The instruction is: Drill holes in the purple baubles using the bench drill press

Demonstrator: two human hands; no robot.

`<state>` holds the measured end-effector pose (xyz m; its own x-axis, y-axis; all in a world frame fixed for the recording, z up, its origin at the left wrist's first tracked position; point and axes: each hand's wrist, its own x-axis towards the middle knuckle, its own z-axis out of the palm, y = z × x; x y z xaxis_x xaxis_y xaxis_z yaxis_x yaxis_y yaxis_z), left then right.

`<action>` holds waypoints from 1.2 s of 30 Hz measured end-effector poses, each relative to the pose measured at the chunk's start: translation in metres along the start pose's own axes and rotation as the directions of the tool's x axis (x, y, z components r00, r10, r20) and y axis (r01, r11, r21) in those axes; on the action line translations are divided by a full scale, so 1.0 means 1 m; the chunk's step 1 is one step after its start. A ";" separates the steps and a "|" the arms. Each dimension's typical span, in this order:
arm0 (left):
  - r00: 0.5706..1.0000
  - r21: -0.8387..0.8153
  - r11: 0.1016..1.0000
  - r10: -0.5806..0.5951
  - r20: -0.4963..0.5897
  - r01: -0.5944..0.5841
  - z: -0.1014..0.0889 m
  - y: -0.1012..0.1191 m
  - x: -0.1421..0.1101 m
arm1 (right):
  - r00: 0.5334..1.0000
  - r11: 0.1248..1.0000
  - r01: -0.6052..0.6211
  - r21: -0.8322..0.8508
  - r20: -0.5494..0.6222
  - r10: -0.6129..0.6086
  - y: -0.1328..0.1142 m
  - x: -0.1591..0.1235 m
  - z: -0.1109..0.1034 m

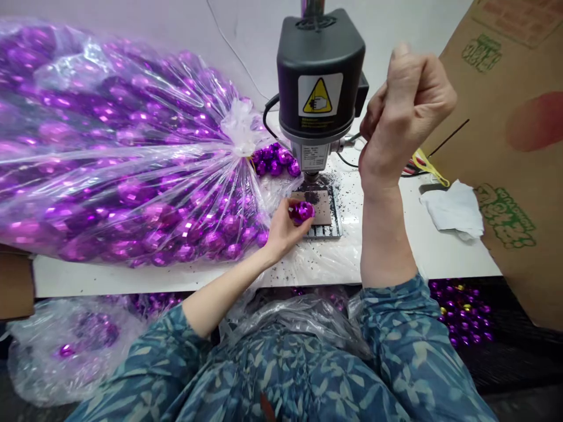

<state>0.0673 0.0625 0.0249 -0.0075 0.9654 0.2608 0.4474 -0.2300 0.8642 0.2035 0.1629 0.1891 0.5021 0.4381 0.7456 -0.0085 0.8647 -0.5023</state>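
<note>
My left hand (285,225) pinches a shiny purple faceted ball (302,212), a mirror-ball ornament, just above a brown board on the slotted metal base (336,220). Over it stands a small black drill press (321,70) with a yellow hand-warning label. Its chuck (312,176) is above and slightly behind the ball; whether a bit touches the ball I cannot tell. To the right of the machine, my right hand (402,111) is raised and closed in a fist around the press's lever, whose grip the fingers hide. Dark shavings lie around the base.
A big tied clear bag (132,164) of purple balls fills the table's left side. Loose purple balls (277,161) lie behind the base. At right are a crumpled white cloth (455,208), a yellow-handled tool (428,167) and a tall cardboard box (519,176). More balls (466,316) sit below the table edge.
</note>
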 end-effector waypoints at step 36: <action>0.942 0.790 0.594 -0.327 0.068 0.150 -0.021 -0.020 0.168 | 0.999 0.999 0.022 -0.036 0.037 -0.021 -0.005 -0.013 -0.014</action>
<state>0.0389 0.2266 0.0607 -0.0930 0.9935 -0.0663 0.9714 0.1052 0.2129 0.2089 0.1498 0.1758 0.4696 0.4286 0.7718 0.0337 0.8649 -0.5008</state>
